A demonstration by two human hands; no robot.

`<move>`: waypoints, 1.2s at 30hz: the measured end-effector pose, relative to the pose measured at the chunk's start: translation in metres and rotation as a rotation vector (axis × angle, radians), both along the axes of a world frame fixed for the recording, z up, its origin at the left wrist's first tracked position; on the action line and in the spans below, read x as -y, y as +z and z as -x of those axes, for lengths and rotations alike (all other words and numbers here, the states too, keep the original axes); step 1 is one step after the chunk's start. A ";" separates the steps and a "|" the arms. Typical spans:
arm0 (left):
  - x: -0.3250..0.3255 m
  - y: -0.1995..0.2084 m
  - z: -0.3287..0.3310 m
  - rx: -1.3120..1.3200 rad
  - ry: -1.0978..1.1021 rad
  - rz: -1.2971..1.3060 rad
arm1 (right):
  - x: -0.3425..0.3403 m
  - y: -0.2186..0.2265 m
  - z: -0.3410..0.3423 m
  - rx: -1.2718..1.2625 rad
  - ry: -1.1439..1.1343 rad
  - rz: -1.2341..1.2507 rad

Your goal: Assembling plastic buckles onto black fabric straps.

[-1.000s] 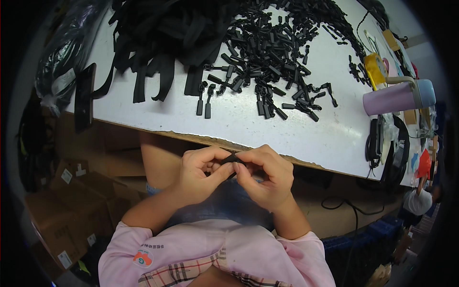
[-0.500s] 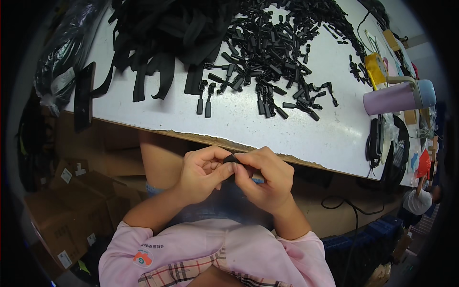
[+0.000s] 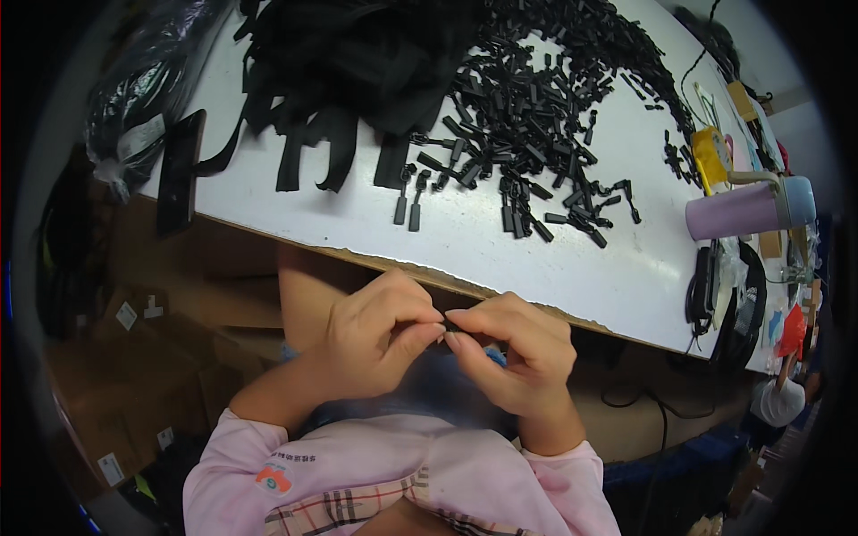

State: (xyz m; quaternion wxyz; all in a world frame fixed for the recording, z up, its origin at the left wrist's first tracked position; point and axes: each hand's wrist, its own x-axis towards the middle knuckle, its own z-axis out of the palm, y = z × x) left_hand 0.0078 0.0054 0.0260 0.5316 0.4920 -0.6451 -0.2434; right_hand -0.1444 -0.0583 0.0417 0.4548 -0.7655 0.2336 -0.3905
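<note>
My left hand (image 3: 374,338) and my right hand (image 3: 520,348) meet in front of the table's near edge, above my lap. Thumb and fingers of both are pinched on a small black piece (image 3: 450,326). Fingertips cover most of it, so I cannot tell its exact kind. On the table beyond lie many black zipper sliders with long pull tabs (image 3: 514,134) in a loose heap. Two sliders (image 3: 415,214) lie side by side closer to me. Left of the heap is a pile of black zipper tapes (image 3: 357,62), their ends hanging toward me.
The white table (image 3: 313,214) has a rough, chipped front edge. A dark phone (image 3: 180,174) and a clear plastic bag (image 3: 134,116) are at left. A lilac bottle (image 3: 735,213) lies at right beside a yellow roll (image 3: 710,156). Cardboard boxes (image 3: 107,393) stand below left.
The whole view has shifted a little, with the table things now further right and slightly lower. My fingertips have closed further over the black piece, so less of it shows.
</note>
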 end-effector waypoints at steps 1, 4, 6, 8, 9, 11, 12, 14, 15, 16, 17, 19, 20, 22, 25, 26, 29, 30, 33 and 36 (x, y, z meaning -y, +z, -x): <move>-0.001 0.003 -0.002 0.008 -0.011 0.040 | 0.000 0.005 -0.002 0.009 0.013 0.014; -0.004 0.008 -0.005 0.070 0.025 0.082 | 0.000 0.014 -0.003 -0.009 0.073 0.020; -0.008 0.007 -0.007 0.028 -0.024 0.126 | -0.001 0.015 -0.004 0.006 0.122 -0.047; -0.011 0.003 -0.008 -0.012 -0.023 0.144 | -0.002 0.010 -0.006 0.011 0.172 -0.121; -0.012 0.001 -0.008 -0.057 -0.022 0.123 | -0.004 0.006 -0.008 -0.019 0.211 -0.155; -0.012 -0.004 -0.008 -0.167 0.065 0.127 | -0.008 -0.008 -0.015 -0.176 0.295 -0.256; -0.009 -0.007 -0.009 -0.280 0.141 0.151 | -0.011 -0.018 -0.021 -0.180 0.313 -0.270; -0.004 -0.015 -0.011 -0.253 0.161 0.029 | -0.010 -0.033 -0.025 -0.373 0.316 -0.245; -0.002 -0.018 -0.012 -0.232 0.169 -0.064 | -0.009 -0.040 -0.026 -0.331 0.317 -0.244; 0.001 -0.022 -0.015 -0.130 0.251 -0.147 | -0.009 -0.044 -0.027 -0.479 0.244 -0.184; 0.001 -0.024 -0.017 -0.131 0.237 -0.099 | -0.008 -0.045 -0.029 -0.684 0.138 -0.137; 0.001 -0.027 -0.023 -0.057 0.241 -0.118 | -0.004 -0.037 -0.029 -0.652 0.177 0.032; 0.000 -0.027 -0.026 -0.028 0.266 -0.080 | -0.002 -0.028 -0.030 -0.624 0.200 0.082; -0.003 -0.025 -0.030 -0.026 0.324 -0.078 | 0.010 -0.001 -0.035 -0.549 0.195 0.136; -0.004 -0.016 -0.033 -0.029 0.372 -0.034 | 0.061 0.032 -0.069 -0.315 -0.174 0.428; -0.005 -0.013 -0.032 -0.048 0.382 -0.052 | 0.080 0.040 -0.085 -0.343 -0.241 0.439; -0.006 -0.004 -0.031 -0.084 0.328 -0.091 | 0.126 0.039 -0.136 -0.696 -0.399 0.577; -0.005 -0.003 -0.032 -0.071 0.320 -0.081 | 0.135 0.033 -0.150 -0.775 -0.423 0.560; -0.004 0.000 -0.040 -0.009 0.355 0.038 | 0.161 0.018 -0.170 -0.793 -0.336 0.142; 0.001 0.004 -0.052 0.009 0.386 0.047 | 0.171 0.004 -0.172 -0.608 -0.410 0.081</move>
